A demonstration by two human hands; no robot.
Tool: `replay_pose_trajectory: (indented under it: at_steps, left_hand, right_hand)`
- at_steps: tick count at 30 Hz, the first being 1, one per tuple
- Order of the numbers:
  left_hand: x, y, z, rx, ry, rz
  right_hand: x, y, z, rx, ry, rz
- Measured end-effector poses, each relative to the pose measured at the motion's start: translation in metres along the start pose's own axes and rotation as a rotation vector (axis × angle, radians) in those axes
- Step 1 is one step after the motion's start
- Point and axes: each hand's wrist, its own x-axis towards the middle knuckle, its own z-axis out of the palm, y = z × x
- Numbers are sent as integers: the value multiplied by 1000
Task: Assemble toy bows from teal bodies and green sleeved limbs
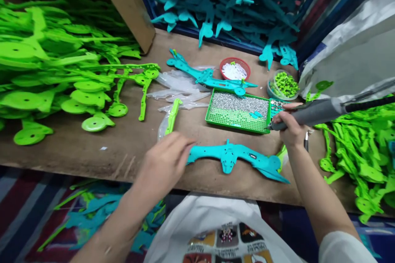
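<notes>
My right hand (292, 127) is wrapped round a grey electric screwdriver (311, 114), its tip over the front right corner of a green perforated tray (222, 121) holding many small metal screws (237, 102). My left hand (168, 157), slightly blurred, has its fingers closed at the left end of a turquoise wing-shaped plastic part (227, 158) on the bench. The fingertips partly hide that end. Just beyond my left hand lies a lime-green bar (173, 116) on clear plastic pieces. A second turquoise part (205, 74) rests against the tray's back edge.
Lime-green parts are piled at the left (61, 74) and right (364, 152). A blue-framed crate (234, 4) of turquoise parts stands behind. A red basket (235, 65) of white pieces and a clear tub (283, 85) of small green pieces sit near the tray. A black pen-like tool (306, 143) lies right.
</notes>
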Motion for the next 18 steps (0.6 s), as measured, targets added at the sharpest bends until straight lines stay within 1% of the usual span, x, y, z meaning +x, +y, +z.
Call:
replay_pose_trajectory:
  at_steps: [2, 3, 5, 7, 9, 10, 12, 14, 18]
  left_hand:
    - [57, 27, 35, -73, -76, 181]
    - [83, 36, 56, -84, -118, 239]
    - [128, 46, 98, -27, -186, 279]
    - [160, 50, 134, 60, -228, 291]
    - [178, 50, 159, 136, -286, 318]
    - [184, 49, 167, 158, -310, 325]
    - [192, 46, 176, 176, -340, 326]
    - [197, 42, 177, 176, -352, 321]
    - [201, 36, 173, 180, -344, 312]
  right_hand:
    - [2, 1, 4, 53, 5, -22]
    - [2, 2, 6, 70, 7, -27]
    - [2, 2, 9, 88, 8, -26]
    - [2, 3, 10, 97, 13, -30]
    - [3, 5, 9, 107, 21, -43]
    - [4, 6, 9, 105, 23, -48]
    - [7, 8, 9, 86, 18, -49]
    - [11, 12, 11, 81, 4, -40]
    - [20, 22, 21, 128, -7, -48]
